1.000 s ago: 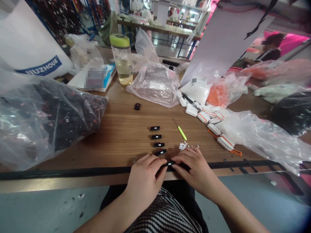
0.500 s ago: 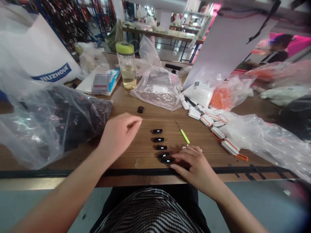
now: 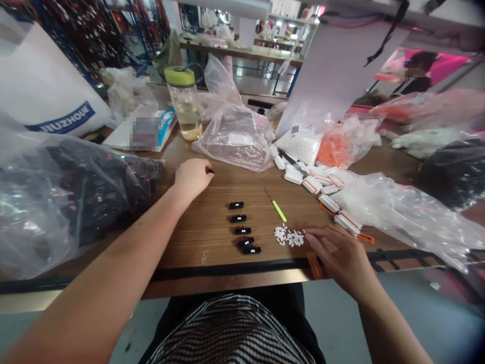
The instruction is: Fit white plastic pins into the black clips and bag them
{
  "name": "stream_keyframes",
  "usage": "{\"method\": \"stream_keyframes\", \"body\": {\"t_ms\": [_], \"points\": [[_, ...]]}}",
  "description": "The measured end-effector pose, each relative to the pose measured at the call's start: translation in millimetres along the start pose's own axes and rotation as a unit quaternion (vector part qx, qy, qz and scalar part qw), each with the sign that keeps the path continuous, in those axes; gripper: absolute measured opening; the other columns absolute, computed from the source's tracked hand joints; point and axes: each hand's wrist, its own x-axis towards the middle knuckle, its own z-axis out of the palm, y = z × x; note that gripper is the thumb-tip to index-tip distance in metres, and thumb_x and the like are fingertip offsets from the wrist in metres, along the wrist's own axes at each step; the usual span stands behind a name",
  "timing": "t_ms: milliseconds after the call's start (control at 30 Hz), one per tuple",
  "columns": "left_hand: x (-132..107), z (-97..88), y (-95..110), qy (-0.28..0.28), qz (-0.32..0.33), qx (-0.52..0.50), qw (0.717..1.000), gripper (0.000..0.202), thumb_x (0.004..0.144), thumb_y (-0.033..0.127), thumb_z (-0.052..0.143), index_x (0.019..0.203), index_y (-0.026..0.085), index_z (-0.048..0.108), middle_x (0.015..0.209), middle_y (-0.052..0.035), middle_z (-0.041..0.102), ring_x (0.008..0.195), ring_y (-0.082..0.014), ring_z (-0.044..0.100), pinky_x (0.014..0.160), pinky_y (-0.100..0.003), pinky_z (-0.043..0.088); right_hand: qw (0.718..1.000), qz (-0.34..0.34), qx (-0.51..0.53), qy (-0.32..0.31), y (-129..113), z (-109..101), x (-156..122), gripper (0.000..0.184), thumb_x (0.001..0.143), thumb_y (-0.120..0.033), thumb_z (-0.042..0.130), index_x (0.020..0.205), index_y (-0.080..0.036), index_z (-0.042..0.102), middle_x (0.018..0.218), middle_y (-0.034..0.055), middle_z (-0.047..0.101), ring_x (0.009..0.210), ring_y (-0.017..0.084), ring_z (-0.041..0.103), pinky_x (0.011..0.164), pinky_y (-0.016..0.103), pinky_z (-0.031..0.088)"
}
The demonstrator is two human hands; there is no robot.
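Note:
My left hand (image 3: 192, 178) is closed around a small black connector block (image 3: 209, 172), which mostly hides inside the fingers. Several similar black connector blocks, each with two white dots, form a column in the middle; the lowest one (image 3: 252, 250) touches the tilted one (image 3: 246, 241) above it. To their right lies a loose pile of small white pegs (image 3: 294, 238). My right hand (image 3: 339, 253) hovers at the pile's right side, fingers stretched and apart, holding nothing I can see. A thin pick with a yellow-green handle (image 3: 279, 211) lies above the pile.
A clear bag of dark parts (image 3: 94, 187) covers the table's left side. Behind stand a lidded water bottle (image 3: 185, 106) and a clear plastic bag (image 3: 238, 139). White and orange parts (image 3: 329, 202) and a long plastic bag (image 3: 401, 212) lie right. Black tape (image 3: 227, 269) lines the front edge.
My left hand has reached forward and taken hold of the lone black connector block. My right hand has moved right, away from the column, uncovering the white pegs. The view has shifted slightly.

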Motion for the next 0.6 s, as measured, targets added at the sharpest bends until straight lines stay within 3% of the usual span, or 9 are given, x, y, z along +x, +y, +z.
{"method": "stream_keyframes", "body": {"t_ms": [167,300,433,600], "points": [[-31.0,-12.4,1.8,-0.027,0.051,0.048,0.997,0.015,0.084,0.029,0.064,0.094,0.02,0.071,0.096,-0.0115,0.073,0.085,-0.0289,0.067,0.074,-0.039,0.05,0.997,0.043,-0.008,-0.068,17.6,0.4,4.8,0.024,0.094,-0.039,0.056,0.091,-0.025,0.075,0.091,0.0044,0.074,0.08,0.022,0.067,0.078,0.038,0.05],[-78.7,-17.6,-0.3,-0.049,0.101,0.055,0.992,0.017,0.09,0.027,0.054,0.098,0.019,0.067,0.095,-0.0092,0.071,0.084,-0.027,0.067,0.073,-0.036,0.049,0.997,0.049,-0.012,-0.057,21.5,1.7,9.4,0.024,0.092,-0.038,0.057,0.094,-0.024,0.076,0.09,0.0039,0.076,0.077,0.021,0.068,0.075,0.035,0.051],[-120.9,-17.3,-9.3,-0.096,0.135,-0.026,0.986,0.023,0.095,0.029,0.047,0.105,0.02,0.066,0.104,-0.0068,0.068,0.086,-0.0239,0.067,0.077,-0.036,0.05,0.997,0.037,-0.046,-0.048,22.7,3.3,14.1,0.022,0.089,-0.038,0.06,0.088,-0.024,0.076,0.091,0.0043,0.076,0.076,0.021,0.068,0.075,0.036,0.05],[-150.7,-10.2,-14.7,-0.115,0.155,-0.136,0.972,0.023,0.097,0.028,0.047,0.109,0.024,0.066,0.107,-0.0042,0.067,0.092,-0.0216,0.066,0.082,-0.035,0.05,0.993,-0.038,-0.083,-0.077,30.6,2.1,20.6,0.023,0.093,-0.03,0.054,0.086,-0.023,0.075,0.085,0.0051,0.073,0.082,0.022,0.067,0.081,0.038,0.048]]}}
